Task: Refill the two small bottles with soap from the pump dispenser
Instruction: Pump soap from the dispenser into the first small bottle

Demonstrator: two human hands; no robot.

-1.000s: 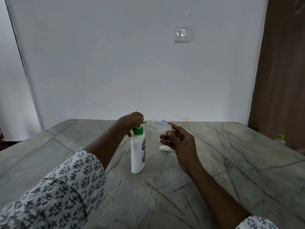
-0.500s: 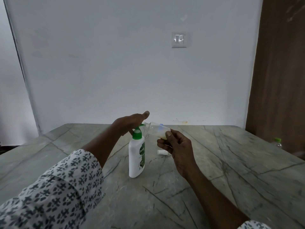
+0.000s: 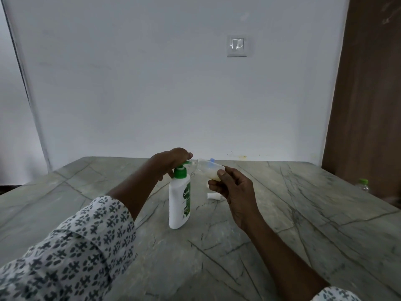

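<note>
A white pump dispenser [image 3: 179, 200] with a green pump head stands upright on the marble table [image 3: 282, 213]. My left hand [image 3: 171, 159] rests on top of the pump head, fingers curled over it. My right hand [image 3: 233, 190] holds a small clear bottle [image 3: 208, 169] tilted on its side, its mouth against the green nozzle. Pale yellowish soap lies in the bottle's lower end. A small white cap [image 3: 213, 196] lies on the table behind my right hand. A bit of blue [image 3: 212, 159] shows just behind the held bottle.
A plastic bottle with a green cap [image 3: 362, 185] shows at the table's right edge beside a brown wooden door. A white wall with a light switch [image 3: 237, 46] stands behind the table.
My left hand, flat and raised half a second ago, has come down with curled fingers onto the pump head. The small bottle stays at the nozzle.
</note>
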